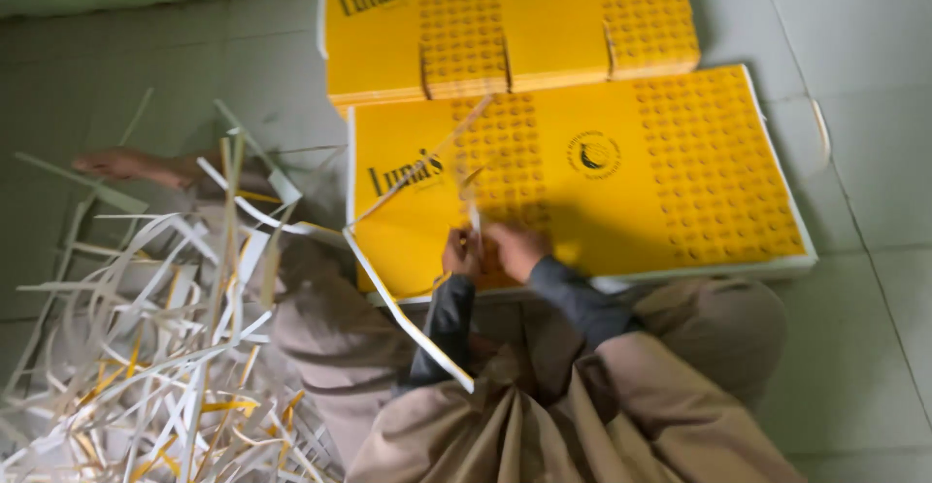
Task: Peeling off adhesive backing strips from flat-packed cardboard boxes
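Note:
A stack of large yellow printed cardboard sheets (621,167) with white edges lies on the floor in front of me. My left hand (461,253) and my right hand (515,248) meet at the near edge of the top sheet. Both pinch a thin strip of card (473,213) that rises from the sheet between them. A longer white strip (408,320) runs from the sheet's near left corner down across my left sleeve. The image is blurred, so the finger grip is hard to see exactly.
A second stack of yellow sheets (505,22) lies farther away. A big heap of white and yellow trimmed strips (155,347) covers the floor at the left. My bare foot (126,165) rests beyond the heap. Grey floor tiles (854,347) surround everything.

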